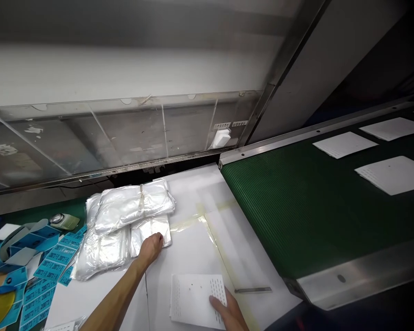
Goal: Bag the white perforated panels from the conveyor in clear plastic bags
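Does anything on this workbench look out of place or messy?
Yes: the blue printed tags lie jumbled and overlapping beside the plastic bags, unlike the evenly spaced white sheets on the green conveyor belt.

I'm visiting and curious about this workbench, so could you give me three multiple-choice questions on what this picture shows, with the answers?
1. What is the person's right hand resting on?
A. A stack of white perforated sheets
B. A metal bar
C. Blue labels

2. What colour is the conveyor belt on the right?
A. Red
B. Green
C. Yellow

3. How is the upper bundle of clear plastic bags kept together?
A. Packed in a cardboard box
B. Not fastened at all
C. Bound by a narrow strip around its middle

Answers:
1. A, because the fingers lie on top of the sheets.
2. B, because its ribbed surface shows green around the white sheets lying on it.
3. C, because the strip crosses the bundle at its middle.
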A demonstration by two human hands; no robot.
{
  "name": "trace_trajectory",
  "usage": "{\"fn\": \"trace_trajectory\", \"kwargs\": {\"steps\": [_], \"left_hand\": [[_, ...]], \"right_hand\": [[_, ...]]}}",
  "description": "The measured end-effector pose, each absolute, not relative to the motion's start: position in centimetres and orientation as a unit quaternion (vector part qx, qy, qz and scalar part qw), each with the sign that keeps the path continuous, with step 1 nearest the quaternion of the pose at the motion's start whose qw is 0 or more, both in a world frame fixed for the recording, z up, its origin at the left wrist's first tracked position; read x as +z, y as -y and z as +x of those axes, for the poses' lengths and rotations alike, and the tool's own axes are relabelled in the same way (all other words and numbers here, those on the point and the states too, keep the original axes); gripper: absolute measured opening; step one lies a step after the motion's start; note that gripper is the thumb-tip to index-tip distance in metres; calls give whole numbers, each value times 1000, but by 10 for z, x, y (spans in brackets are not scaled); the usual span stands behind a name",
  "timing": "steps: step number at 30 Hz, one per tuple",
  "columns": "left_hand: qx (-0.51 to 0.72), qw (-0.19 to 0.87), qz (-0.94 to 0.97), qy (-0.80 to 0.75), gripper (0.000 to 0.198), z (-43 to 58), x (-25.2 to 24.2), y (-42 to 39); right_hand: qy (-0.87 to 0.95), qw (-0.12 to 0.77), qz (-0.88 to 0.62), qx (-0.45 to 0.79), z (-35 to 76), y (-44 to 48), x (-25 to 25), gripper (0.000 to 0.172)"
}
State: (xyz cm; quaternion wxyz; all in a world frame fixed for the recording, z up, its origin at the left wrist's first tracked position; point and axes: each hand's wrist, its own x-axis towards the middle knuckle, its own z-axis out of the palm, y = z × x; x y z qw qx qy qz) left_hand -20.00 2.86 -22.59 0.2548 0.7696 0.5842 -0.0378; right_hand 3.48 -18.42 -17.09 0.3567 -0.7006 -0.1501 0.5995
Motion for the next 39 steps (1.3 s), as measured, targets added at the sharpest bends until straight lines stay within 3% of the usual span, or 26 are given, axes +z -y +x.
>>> {"fn": "trace_trajectory", "kwargs": {"steps": [16, 26, 31, 39], "left_hand": [[62, 394, 692, -602, 26, -213, -227, -37], [150, 460, 604, -634, 23, -218, -223, -44], [173, 479, 585, -631, 24, -219, -206, -48], [298, 451, 549, -637, 27, -212, -154, -57]], "right_hand": [[188, 400, -653, 615, 33, 190, -181, 62], [86, 526, -580, 616, 31, 133, -149, 67], [157, 533, -601, 574, 1, 87, -169, 59], [224, 512, -652, 512, -10, 84, -188, 61]]}}
